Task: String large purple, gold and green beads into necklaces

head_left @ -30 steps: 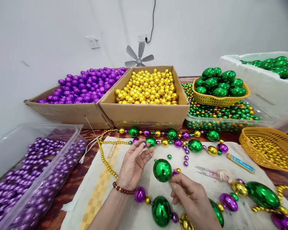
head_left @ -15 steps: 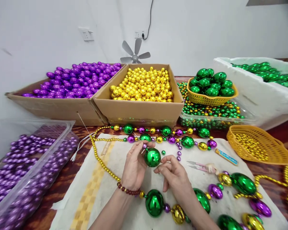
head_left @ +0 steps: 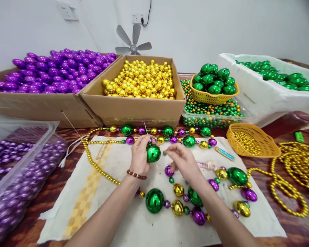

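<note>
My left hand (head_left: 141, 156) is closed on a large shiny green bead (head_left: 153, 153), with a small purple bead at its top. A thin needle (head_left: 145, 128) points up above these fingers. My right hand (head_left: 184, 159) reaches leftward, fingers partly spread, its fingertips beside a small green bead (head_left: 164, 153) on the cloth; whether they touch it I cannot tell. Below both hands, a strand of large green, gold and purple beads curves across the cloth, including a green bead (head_left: 155, 201) and a purple bead (head_left: 169, 170). Pink-handled thread snips (head_left: 205, 165) lie partly behind my right hand.
Cardboard boxes of purple beads (head_left: 59, 73) and gold beads (head_left: 144, 80) stand at the back. A yellow basket of green beads (head_left: 215, 97) sits over a tub of small beads. A foam box (head_left: 262, 82) stands right; a clear tub of purple beads (head_left: 28, 171), left.
The view has shifted, so everything sits further left and higher. My right hand has left the large green bead and moved toward the small green one. My left hand keeps its hold.
</note>
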